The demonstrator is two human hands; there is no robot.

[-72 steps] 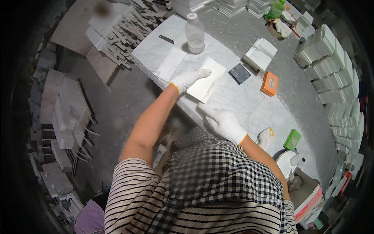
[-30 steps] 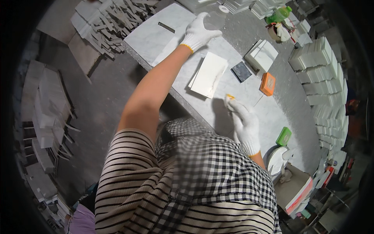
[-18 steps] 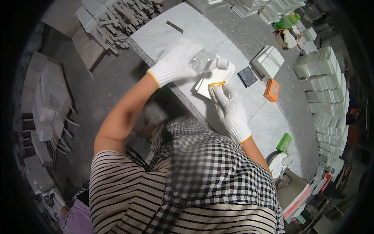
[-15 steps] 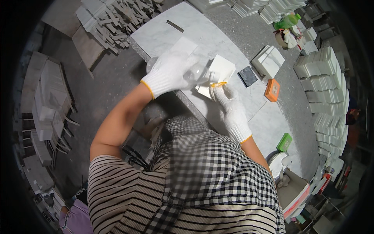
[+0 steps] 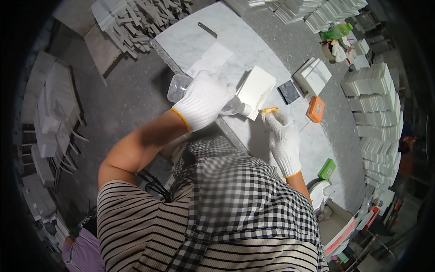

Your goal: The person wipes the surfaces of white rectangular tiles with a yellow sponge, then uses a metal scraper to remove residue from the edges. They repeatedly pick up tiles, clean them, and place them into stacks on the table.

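My left hand [image 5: 205, 99], in a white knit glove, grips a clear plastic bottle [image 5: 179, 86] tipped on its side, its neck pointing right toward my right hand. My right hand [image 5: 282, 136], also gloved, pinches a small orange piece [image 5: 270, 109] at its fingertips, right at the bottle's mouth. Both hands hover over the near edge of a white marble slab [image 5: 235, 50]. A white square tile [image 5: 257, 85] lies on the slab just beyond the two hands.
A dark square block [image 5: 288, 92], an orange block [image 5: 316, 109] and a stack of white tiles [image 5: 313, 75] lie to the right. Tall rows of white tiles [image 5: 374, 104] line the right side. A green block [image 5: 326, 169] sits nearer. Grey stone strips [image 5: 131, 18] are piled at top left.
My left hand reached out to the bottle at the far end of the slab, picked it up and brought it back tipped over. My right hand rose with the orange piece to meet it.
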